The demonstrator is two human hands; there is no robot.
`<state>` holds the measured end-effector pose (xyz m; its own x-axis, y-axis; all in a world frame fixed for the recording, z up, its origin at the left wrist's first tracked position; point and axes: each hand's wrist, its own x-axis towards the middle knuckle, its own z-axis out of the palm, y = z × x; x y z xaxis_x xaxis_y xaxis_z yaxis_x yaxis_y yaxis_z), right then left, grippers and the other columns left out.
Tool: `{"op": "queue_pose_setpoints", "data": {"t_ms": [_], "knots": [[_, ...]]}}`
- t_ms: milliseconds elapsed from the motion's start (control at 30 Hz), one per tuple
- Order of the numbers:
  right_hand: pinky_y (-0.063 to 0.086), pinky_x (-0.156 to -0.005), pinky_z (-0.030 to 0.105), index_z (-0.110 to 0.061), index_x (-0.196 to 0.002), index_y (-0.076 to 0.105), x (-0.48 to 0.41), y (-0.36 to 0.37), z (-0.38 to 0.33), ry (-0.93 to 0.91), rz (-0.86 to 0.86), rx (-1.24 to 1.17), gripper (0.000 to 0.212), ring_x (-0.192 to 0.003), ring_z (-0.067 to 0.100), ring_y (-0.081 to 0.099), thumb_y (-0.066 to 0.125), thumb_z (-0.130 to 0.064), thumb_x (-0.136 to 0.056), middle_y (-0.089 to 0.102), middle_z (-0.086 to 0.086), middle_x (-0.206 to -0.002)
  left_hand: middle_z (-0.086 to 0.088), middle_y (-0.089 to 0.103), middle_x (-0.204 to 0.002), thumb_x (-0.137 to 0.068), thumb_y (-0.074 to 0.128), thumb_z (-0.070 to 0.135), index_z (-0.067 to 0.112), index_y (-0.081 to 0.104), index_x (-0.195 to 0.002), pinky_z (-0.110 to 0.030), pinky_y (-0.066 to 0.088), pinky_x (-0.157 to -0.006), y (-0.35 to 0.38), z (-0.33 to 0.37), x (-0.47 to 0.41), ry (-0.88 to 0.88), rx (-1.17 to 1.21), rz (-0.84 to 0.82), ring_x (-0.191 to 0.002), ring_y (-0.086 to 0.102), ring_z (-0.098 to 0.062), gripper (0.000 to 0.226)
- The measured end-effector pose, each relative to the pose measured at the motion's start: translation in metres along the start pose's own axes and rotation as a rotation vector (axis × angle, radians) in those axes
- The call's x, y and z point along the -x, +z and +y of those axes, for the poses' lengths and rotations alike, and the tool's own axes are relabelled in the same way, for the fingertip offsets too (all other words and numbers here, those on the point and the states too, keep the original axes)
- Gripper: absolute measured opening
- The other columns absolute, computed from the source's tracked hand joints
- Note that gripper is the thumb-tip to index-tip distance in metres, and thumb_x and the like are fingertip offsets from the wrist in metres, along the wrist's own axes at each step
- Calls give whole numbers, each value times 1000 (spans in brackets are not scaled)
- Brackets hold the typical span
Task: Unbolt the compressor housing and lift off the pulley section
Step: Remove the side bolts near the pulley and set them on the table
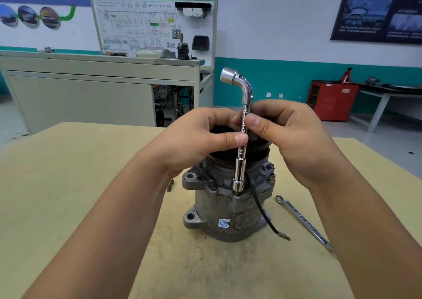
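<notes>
A grey metal compressor (223, 209) stands upright on the wooden table (68, 184), its black pulley section (258, 151) on top, mostly hidden behind my hands. A chrome L-shaped socket wrench (242, 138) stands vertical, its lower socket seated over a bolt on the housing flange. My left hand (196, 138) pinches the wrench shaft between thumb and fingers. My right hand (287, 134) pinches the same shaft from the right, slightly higher. A black wire (262, 209) hangs down the compressor's front right side.
A combination spanner (303, 222) lies on the table right of the compressor. A loose bolt (170, 184) lies just left of it. Behind the table stand a grey cabinet (91, 93), a training board and a red tool cart (331, 99).
</notes>
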<state>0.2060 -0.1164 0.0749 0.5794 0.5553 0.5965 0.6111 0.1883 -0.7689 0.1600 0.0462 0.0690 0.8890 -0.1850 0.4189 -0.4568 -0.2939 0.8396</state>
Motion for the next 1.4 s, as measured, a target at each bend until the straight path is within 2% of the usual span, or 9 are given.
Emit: {"op": "queue_pose_setpoints", "data": {"t_ms": [167,300,467,600,700,833,1033,1133,1400], "knots": [[47,-66,11,-25,-80,71,-1,-1,0,21,14,-10,9,-75,0,65,64,-24,-75,73,-10,-77,13,70,-81,-72,70,21,14,68,-79,-22,46,-84,0,-1,0,5,2,-11,-85,65,-4,10],[48,-65,13,-25,-71,73,-1,0,1,18,30,-45,17,-71,1,64,72,-39,-61,71,-8,-73,8,66,-77,-68,73,22,-6,55,-83,-20,49,-77,1,-1,-1,8,1,24,-79,63,-7,37],[49,-66,14,-30,-69,74,-2,1,1,17,32,-44,14,-69,1,63,73,-39,-58,69,-9,-69,8,62,-70,-63,76,24,22,60,-63,-23,47,-72,3,1,-1,-17,12,51,-72,59,-7,16],[47,-63,11,-28,-68,72,-1,1,0,-1,24,-26,13,-68,-2,62,68,-39,-63,69,-12,-69,6,69,-82,-66,75,23,16,67,-76,-28,48,-83,2,0,-1,-18,26,36,-84,65,-9,15],[44,-62,7,-26,-73,67,0,1,-1,-9,30,1,7,-66,-6,60,62,-29,-69,68,-16,-67,13,71,-90,-74,69,21,28,73,-84,-25,45,-90,1,3,1,4,19,-24,-95,66,-6,13],[44,-61,7,-23,-79,66,0,1,-1,-3,18,3,11,-65,-6,60,60,-29,-70,68,-16,-68,16,71,-89,-76,66,21,22,71,-88,-22,44,-90,-1,1,1,11,-9,-14,-95,65,-3,13],[47,-66,12,-26,-81,70,-1,-1,2,21,27,20,9,-75,2,65,63,-24,-76,72,-10,-77,15,69,-79,-71,72,25,24,68,-73,-24,44,-82,1,0,1,-2,-26,7,-82,64,-2,5],[50,-66,16,-25,-75,74,-2,0,2,42,32,-18,7,-73,4,65,69,-25,-70,70,-6,-74,6,70,-83,-60,80,36,15,63,-73,-36,49,-90,1,-1,0,-14,-47,49,-85,65,-9,30],[49,-64,15,-24,-73,72,-1,1,2,36,48,-5,11,-71,3,65,72,-32,-66,70,-7,-72,0,67,-82,-54,80,38,6,58,-75,-40,48,-89,4,0,0,-32,-37,71,-83,63,-12,44]]}}
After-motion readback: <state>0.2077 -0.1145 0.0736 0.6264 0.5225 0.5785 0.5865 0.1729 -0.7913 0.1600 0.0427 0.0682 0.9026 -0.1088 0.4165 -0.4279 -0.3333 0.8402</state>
